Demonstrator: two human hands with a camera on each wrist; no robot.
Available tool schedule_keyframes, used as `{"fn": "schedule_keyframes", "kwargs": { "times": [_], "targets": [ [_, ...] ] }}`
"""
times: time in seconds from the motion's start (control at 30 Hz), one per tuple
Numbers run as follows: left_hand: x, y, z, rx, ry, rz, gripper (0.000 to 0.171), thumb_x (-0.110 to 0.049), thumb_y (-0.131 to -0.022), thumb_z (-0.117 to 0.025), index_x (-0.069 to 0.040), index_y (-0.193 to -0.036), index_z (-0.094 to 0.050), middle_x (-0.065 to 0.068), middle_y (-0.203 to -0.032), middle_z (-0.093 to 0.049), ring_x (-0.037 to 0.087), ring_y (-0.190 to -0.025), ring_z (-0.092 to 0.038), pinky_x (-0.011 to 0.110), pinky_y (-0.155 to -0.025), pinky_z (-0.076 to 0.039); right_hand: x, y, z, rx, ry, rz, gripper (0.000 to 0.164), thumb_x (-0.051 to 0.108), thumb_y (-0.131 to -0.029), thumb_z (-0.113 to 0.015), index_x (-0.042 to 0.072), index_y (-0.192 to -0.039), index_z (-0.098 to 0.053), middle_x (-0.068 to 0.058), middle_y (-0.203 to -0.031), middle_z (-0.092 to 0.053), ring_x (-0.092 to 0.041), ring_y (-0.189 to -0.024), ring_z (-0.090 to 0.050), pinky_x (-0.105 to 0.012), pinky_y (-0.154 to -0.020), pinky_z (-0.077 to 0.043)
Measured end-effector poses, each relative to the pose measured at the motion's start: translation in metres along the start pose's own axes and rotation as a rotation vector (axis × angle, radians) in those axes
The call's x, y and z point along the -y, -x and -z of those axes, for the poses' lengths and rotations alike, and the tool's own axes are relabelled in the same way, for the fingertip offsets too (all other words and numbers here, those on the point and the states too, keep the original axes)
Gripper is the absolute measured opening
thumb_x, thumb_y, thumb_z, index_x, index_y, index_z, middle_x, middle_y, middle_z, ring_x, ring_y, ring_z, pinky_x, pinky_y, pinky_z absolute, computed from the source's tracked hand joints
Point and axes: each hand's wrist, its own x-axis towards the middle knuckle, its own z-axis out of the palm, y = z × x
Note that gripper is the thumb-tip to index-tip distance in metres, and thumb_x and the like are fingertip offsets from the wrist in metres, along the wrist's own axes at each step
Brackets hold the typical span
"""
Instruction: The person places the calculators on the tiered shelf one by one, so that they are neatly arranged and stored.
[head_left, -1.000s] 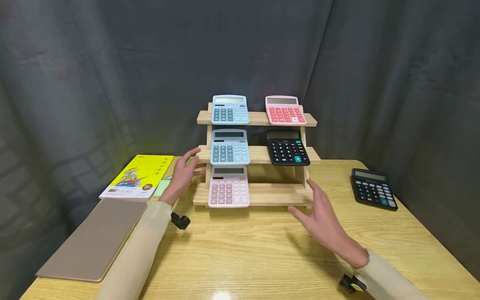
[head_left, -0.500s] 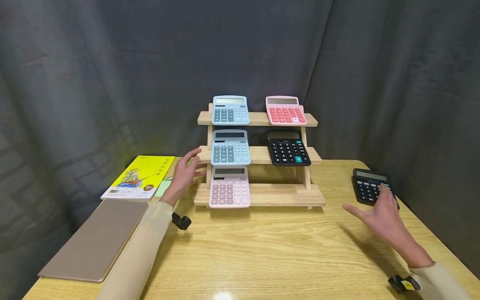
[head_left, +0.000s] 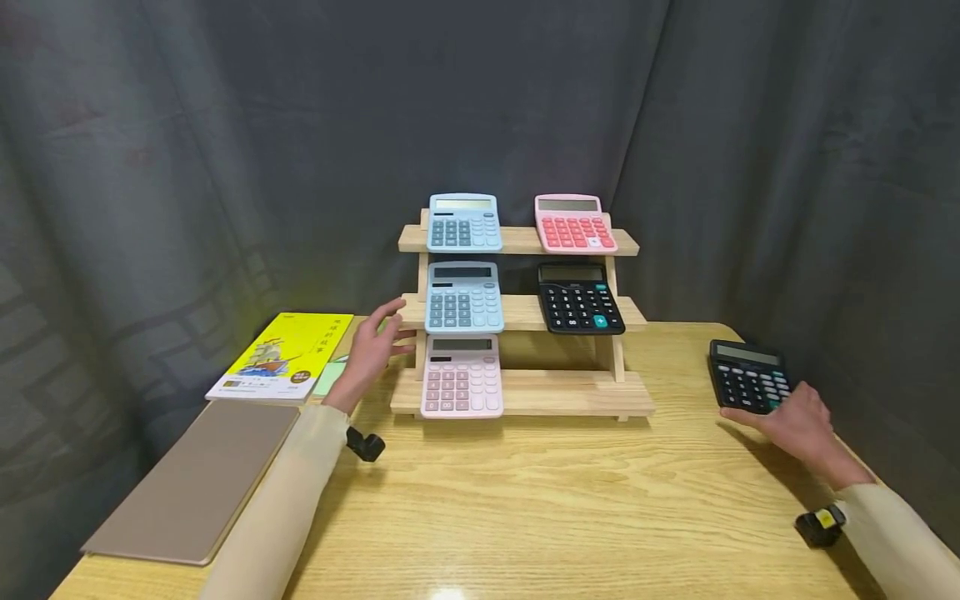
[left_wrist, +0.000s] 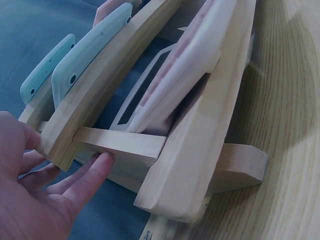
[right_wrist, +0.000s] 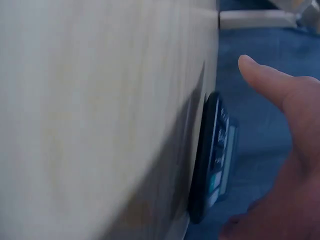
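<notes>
A three-tier wooden rack stands at the back of the table. My left hand is at the left end of its middle shelf; in the left wrist view a fingertip meets the rack's side piece. Two light blue calculators and a pale pink calculator line the rack's left side. A pink calculator and a black calculator sit on the right. At the far right, my right hand is spread at the lower right of another black calculator lying on the table, thumb near its front edge.
On the left lie a yellow book, a green item partly behind my left hand, and a brown notebook. Dark curtains hang behind the table and along its right side.
My right hand has moved right from the front of the rack, over the black calculator, to that calculator's lower right side. My left hand stays by the rack's left end.
</notes>
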Motion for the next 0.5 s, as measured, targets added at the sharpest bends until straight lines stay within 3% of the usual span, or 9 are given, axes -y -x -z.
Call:
{"fn": "schedule_keyframes", "kwargs": {
  "times": [0.27, 0.5],
  "targets": [
    [-0.001, -0.001, -0.001, -0.006, 0.001, 0.024, 0.046, -0.023, -0.111, -0.043, -0.01, -0.154, -0.042, 0.016, -0.159, -0.033, 0.046, -0.125, -0.055, 0.049, -0.095, -0.057, -0.01, -0.023, 0.0, 0.144, 0.032, -0.091, 0.135, 0.06, -0.082, -0.075, -0.031, -0.138, 0.008, -0.054, -0.128, -0.011, -0.063, -0.115, -0.018, -0.076, -0.105, -0.021],
    [0.0, -0.001, -0.001, -0.006, -0.018, 0.016, 0.045, -0.023, -0.111, -0.043, -0.01, -0.154, -0.042, 0.015, -0.159, -0.034, 0.045, -0.123, -0.057, 0.047, -0.093, -0.058, -0.009, -0.038, -0.005, 0.201, 0.083, -0.173, 0.136, 0.056, -0.081, -0.075, -0.031, -0.137, 0.013, -0.054, -0.131, -0.007, -0.064, -0.119, -0.017, -0.074, -0.108, -0.021]
  ]
}}
